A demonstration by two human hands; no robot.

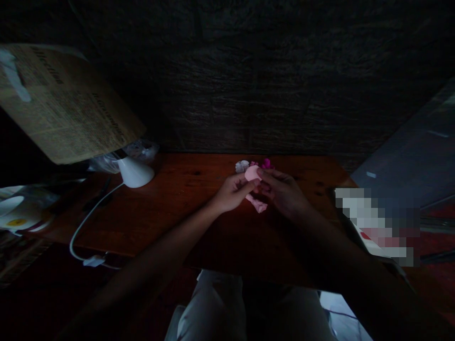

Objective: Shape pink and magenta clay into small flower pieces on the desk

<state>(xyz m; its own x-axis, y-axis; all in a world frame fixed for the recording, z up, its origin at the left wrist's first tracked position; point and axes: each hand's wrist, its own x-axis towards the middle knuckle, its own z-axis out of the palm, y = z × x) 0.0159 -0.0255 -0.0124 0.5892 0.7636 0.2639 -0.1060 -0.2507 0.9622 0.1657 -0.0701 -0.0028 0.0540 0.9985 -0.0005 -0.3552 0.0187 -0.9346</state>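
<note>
My left hand [232,192] and my right hand [282,192] meet over the middle of a dark wooden table [170,213]. Both pinch a small light pink soft piece [252,173] between their fingertips. A strip of the same pink material [258,203] hangs or lies just below the hands. Behind them on the table sit a small white piece [242,166] and a magenta piece [266,164]. The scene is dim, so finer detail is hard to make out.
A white lamp base [135,173] stands at the table's back left, its white cable [83,227] running off the front edge. A newspaper-covered board [60,104] leans at the left. White dishes [14,213] sit at far left. A blurred patch lies at right.
</note>
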